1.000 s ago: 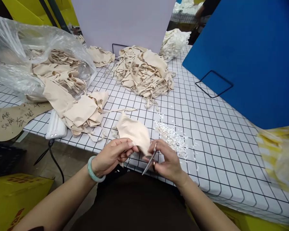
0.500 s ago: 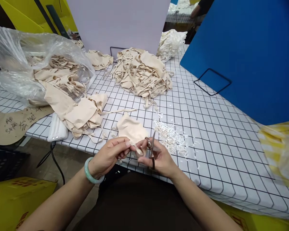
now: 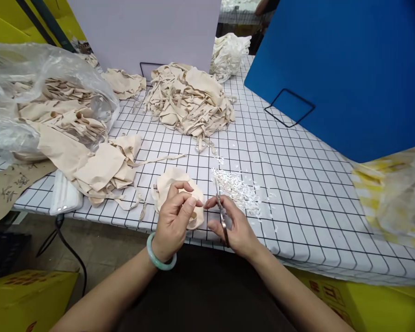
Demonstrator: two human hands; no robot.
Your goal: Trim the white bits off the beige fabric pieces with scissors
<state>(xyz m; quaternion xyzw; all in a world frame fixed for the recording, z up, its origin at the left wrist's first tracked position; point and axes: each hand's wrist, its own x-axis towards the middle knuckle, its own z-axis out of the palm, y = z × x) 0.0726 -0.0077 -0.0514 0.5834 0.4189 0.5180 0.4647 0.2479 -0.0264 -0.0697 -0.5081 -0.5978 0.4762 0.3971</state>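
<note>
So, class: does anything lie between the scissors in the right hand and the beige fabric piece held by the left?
Nothing visible does. The scissors in the right hand sit beside the beige fabric piece pinched by the left hand.

left hand [image 3: 174,221] — pinches beige fabric piece [image 3: 173,184] | right hand [image 3: 233,226] — holds scissors [image 3: 222,212] | grid table [image 3: 297,184]

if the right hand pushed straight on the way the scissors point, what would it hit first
Probably the scatter of small white trimmings on the black-and-white grid tablecloth: the right hand holds the small metal scissors tips forward and just short of it. Depth is hard to judge.
</note>
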